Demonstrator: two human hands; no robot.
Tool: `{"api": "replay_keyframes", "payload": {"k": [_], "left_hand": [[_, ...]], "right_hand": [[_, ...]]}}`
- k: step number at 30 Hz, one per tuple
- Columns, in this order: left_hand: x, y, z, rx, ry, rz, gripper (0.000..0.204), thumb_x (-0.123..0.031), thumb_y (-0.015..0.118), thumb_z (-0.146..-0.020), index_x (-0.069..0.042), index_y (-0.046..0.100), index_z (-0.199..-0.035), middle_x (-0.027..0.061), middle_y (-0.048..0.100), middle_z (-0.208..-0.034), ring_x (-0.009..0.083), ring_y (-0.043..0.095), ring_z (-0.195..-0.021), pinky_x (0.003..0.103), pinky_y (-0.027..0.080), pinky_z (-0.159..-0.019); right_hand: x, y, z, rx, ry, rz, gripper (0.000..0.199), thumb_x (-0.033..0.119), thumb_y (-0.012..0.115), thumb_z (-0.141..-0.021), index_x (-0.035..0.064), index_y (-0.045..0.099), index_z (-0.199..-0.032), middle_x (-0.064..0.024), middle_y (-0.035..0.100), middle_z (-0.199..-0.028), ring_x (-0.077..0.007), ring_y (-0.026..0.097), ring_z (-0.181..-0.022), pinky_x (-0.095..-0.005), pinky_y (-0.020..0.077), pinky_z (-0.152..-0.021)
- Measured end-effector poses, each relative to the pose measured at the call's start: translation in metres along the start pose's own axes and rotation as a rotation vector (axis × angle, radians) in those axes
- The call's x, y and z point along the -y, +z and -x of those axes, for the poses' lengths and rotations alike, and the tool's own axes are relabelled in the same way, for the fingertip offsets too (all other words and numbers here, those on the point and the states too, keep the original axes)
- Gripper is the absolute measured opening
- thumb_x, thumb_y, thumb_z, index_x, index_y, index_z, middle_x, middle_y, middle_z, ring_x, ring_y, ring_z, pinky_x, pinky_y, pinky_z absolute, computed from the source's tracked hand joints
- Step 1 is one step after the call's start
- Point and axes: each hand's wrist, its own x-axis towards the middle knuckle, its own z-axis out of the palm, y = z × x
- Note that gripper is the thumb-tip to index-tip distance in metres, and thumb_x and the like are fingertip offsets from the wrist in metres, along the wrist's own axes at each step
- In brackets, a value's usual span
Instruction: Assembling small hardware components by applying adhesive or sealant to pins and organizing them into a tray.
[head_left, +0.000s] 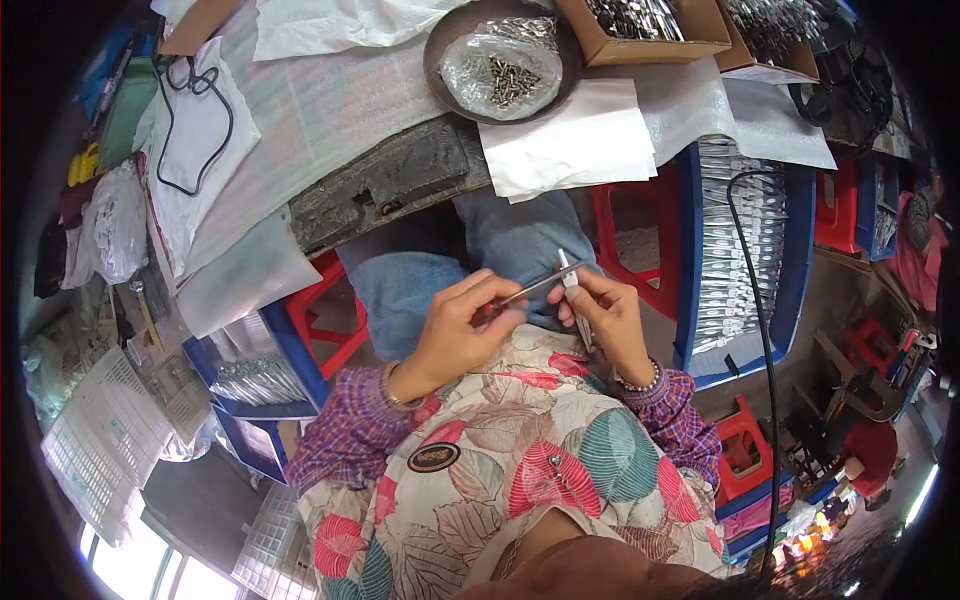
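Note:
Above my lap, my left hand (470,325) is closed, its fingers pinching the end of a slim dark metal strip (540,283). The strip slants up to the right and crosses a silver metal hand tool (569,274) with a narrow, pale tip. My right hand (612,315) grips that tool nearly upright between thumb and fingers. Its lower end shows below the fingers. At the crossing the two pieces seem to touch. Their exact kind is too small to make out.
A round pan (436,72) on the table holds a plastic bag of small metal pins (512,82). White paper (570,140) overhangs the near edge. Blue crates (800,270) of silver metal tools (735,240) stand right and left. Cardboard boxes (650,48) sit behind. A black cable (757,300) hangs at right.

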Motion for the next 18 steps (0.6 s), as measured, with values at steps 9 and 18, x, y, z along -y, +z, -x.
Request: {"api": "replay_keyframes", "payload": {"k": [9, 18], "left_hand": [[-0.005, 0.022, -0.021, -0.099, 0.155, -0.15, 0.018, 0.0, 0.064, -0.074, -0.005, 0.066, -0.091, 0.0069, 0.058, -0.077, 0.0224, 0.063, -0.064, 0.031, 0.049, -0.052], [-0.007, 0.022, -0.02, -0.138, 0.34, -0.375, 0.026, -0.001, 0.061, -0.069, -0.01, 0.065, -0.093, 0.0048, 0.052, -0.075, 0.0229, 0.06, -0.059, 0.033, 0.048, -0.05]], "right_hand": [[0.001, 0.005, 0.01, 0.143, -0.013, 0.102, 0.019, 0.006, 0.053, -0.092, -0.0053, 0.064, -0.103, -0.0028, 0.064, -0.078, -0.0053, 0.056, -0.065, -0.0187, 0.0475, -0.059], [0.006, 0.007, 0.012, 0.163, 0.032, 0.004, 0.019, 0.004, 0.052, -0.092, -0.0061, 0.065, -0.101, -0.0055, 0.065, -0.078, -0.0072, 0.058, -0.066, -0.0197, 0.0488, -0.06]]}}
